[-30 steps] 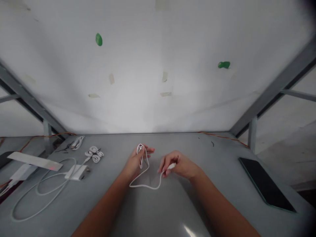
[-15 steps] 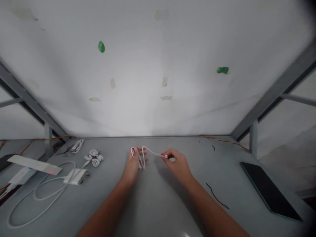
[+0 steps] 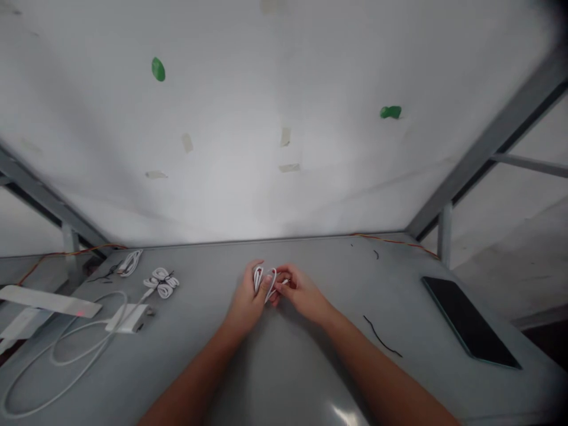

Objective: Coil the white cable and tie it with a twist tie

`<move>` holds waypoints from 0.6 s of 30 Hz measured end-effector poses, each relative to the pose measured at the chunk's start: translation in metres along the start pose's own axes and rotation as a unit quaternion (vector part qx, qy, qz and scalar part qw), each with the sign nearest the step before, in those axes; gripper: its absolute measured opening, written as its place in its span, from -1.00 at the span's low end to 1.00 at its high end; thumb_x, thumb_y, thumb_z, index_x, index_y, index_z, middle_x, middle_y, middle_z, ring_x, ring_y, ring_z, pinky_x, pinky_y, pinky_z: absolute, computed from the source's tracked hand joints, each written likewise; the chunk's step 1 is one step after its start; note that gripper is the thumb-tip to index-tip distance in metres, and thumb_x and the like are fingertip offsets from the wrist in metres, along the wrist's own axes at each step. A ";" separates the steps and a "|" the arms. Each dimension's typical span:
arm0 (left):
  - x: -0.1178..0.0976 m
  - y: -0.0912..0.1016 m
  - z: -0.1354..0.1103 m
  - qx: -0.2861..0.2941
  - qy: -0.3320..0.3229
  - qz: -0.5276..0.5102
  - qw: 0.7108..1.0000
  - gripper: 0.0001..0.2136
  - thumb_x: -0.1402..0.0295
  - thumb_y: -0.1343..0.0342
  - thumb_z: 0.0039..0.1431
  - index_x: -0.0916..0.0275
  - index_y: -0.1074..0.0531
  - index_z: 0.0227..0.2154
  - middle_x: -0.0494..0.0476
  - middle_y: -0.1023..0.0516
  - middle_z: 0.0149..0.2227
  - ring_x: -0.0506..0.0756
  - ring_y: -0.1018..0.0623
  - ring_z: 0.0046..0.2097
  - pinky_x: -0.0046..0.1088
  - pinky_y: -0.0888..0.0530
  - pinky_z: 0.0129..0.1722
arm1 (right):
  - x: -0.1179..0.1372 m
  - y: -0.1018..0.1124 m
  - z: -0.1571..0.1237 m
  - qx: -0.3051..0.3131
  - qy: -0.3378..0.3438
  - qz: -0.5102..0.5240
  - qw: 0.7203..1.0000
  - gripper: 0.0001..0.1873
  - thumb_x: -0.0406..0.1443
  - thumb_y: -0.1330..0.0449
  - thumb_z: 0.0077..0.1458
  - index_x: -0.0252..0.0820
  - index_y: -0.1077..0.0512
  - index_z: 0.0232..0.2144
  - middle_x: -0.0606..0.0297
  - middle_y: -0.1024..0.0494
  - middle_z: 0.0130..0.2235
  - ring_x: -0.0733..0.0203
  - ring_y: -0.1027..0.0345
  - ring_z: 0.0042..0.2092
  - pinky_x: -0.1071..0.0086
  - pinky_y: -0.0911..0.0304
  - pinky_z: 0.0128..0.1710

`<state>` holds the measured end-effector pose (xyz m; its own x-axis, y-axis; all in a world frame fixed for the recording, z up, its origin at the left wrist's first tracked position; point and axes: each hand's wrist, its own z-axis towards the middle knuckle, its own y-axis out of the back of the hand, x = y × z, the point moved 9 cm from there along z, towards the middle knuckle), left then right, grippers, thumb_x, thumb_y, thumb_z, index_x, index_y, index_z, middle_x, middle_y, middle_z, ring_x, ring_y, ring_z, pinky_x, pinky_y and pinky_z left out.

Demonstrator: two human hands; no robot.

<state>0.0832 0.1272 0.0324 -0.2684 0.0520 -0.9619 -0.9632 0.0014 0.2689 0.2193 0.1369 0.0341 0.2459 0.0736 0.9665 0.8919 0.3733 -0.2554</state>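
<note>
Grey tabletop (image 3: 284, 378) and a pale backdrop (image 3: 284, 177) fill our view, with metal frame bars (image 3: 483, 142) slanting down on either side. We hold a white cable (image 3: 265, 280) at the middle of the table, just above its surface, gathered into short loops. Our left hand (image 3: 248, 299) is closed around the loops, thumb pressed across them. Our right hand (image 3: 299, 293) meets it from the other side, its fingertips (image 3: 278, 288) pinched shut on the cable's free end, so the two hands touch.

Off to our left lie two more coiled white cables: one bundle (image 3: 162, 283) bound with a dark tie, and a second (image 3: 129, 262) nearer the back edge. Closer to us on that side sits a white adapter (image 3: 128, 318), its long lead (image 3: 53, 367) trailing in wide loops across the table. A flat white strip (image 3: 48, 300) with a small red light rests at the far left.

To our right, a dark tie (image 3: 382, 336) lies loose near our forearm, and a black phone (image 3: 468, 322) lies flat near the table's edge. Two green blobs (image 3: 158, 69) and scraps of tape (image 3: 284, 136) mark the backdrop.
</note>
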 end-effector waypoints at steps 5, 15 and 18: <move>-0.002 0.001 0.004 -0.005 -0.034 0.054 0.998 -0.49 -0.08 -0.15 0.25 0.26 -0.34 0.01 0.20 -0.59 -0.18 0.18 -0.59 -0.18 -0.30 -0.47 -0.16 | -0.006 0.005 0.001 -0.012 -0.008 0.004 1.000 -0.54 -0.04 -0.43 0.02 -0.10 -0.41 -0.14 0.39 -0.54 -0.31 0.20 -0.55 -0.40 0.25 -0.49 -0.32; 0.024 0.001 0.015 -0.018 0.094 -0.170 0.981 -0.37 -0.27 -0.15 0.12 0.22 -0.37 -0.06 0.20 -0.62 -0.16 0.09 -0.58 -0.43 -0.42 -0.45 -0.55 | -0.008 0.029 0.003 -0.089 -0.030 0.087 0.992 -0.50 -0.12 -0.56 -0.15 -0.18 -0.48 -0.21 0.34 -0.60 -0.39 0.15 -0.57 -0.38 0.28 -0.48 -0.31; 0.033 0.017 0.020 -0.062 0.104 -0.200 0.972 -0.43 -0.24 -0.21 0.10 0.20 -0.40 -0.14 0.21 -0.65 -0.16 0.09 -0.61 -0.43 -0.41 -0.48 -0.51 | -0.004 0.048 0.005 -0.123 -0.032 0.122 0.984 -0.52 -0.13 -0.59 -0.21 -0.21 -0.53 -0.31 0.26 -0.63 -0.38 0.19 -0.56 -0.36 0.35 -0.46 -0.30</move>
<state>0.0581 0.1491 0.0067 0.1438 -0.1303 -0.9810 -0.9821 -0.1404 -0.1253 0.2592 0.1589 0.0186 0.4465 0.1937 0.8736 0.8763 0.1026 -0.4706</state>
